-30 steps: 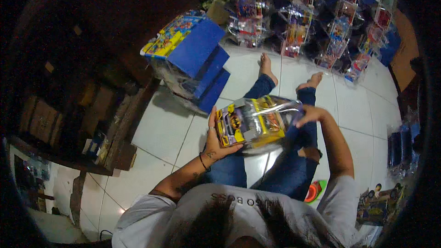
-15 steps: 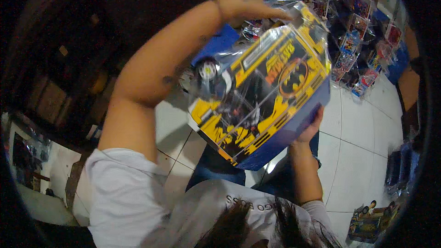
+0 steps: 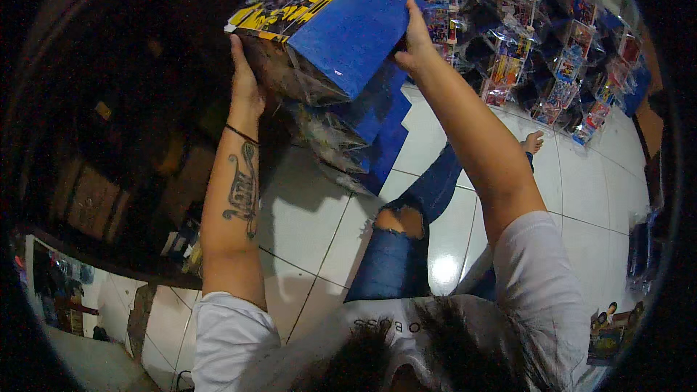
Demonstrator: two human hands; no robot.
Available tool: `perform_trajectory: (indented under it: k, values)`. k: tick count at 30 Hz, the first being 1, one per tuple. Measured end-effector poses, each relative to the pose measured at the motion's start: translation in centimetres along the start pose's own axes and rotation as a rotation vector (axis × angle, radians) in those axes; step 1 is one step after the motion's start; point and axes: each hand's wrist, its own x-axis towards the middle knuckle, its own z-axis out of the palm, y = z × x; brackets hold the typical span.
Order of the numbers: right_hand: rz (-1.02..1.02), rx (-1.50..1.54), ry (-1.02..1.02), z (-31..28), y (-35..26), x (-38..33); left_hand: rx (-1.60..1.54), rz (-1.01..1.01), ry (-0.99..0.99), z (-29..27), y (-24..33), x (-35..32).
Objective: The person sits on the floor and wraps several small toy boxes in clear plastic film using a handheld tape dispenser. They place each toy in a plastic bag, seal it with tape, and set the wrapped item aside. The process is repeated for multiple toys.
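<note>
A large toy box (image 3: pixel 356 29), blue on one side and yellow and black on another, is up at the top of the view between my two hands. My left hand (image 3: pixel 247 87) presses on its near left corner, thumb up along the edge. On the opposite side, my right hand (image 3: pixel 420 42) grips the blue face's edge. Clear plastic shows at the box's near end. Directly below it stands a stack of similar blue boxes (image 3: pixel 388 141) with clear plastic fronts; whether the held box rests on the stack I cannot tell.
Several rows of plastic-wrapped toy packages (image 3: pixel 508 65) lie at the far right. Dark shelves with brown cartons (image 3: pixel 87 196) line the left. My bent leg in torn jeans (image 3: pixel 399 247) is on the white tiled floor (image 3: pixel 312 247). Another toy package (image 3: pixel 610 330) is at the lower right.
The box has moved up and away from my lap to above the stack and turned. My left hand has come down from its top to its near left corner; my right arm has stretched forward.
</note>
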Motion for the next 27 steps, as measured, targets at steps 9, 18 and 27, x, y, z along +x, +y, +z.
perform_trajectory:
  k: [9,18,27]
  values:
    - [0.112,-0.286,0.083,-5.2,2.1,1.6,0.105,0.130,-0.089,-4.4,-8.7,5.2]
    - [-0.738,-1.497,0.556,-30.0,-0.5,-33.0,0.376,-0.089,-0.297,7.4,-11.1,-6.6]
    - [0.509,-1.156,1.598,-42.9,-1.2,-71.3,0.450,0.194,-0.396,16.9,-23.8,-20.8]
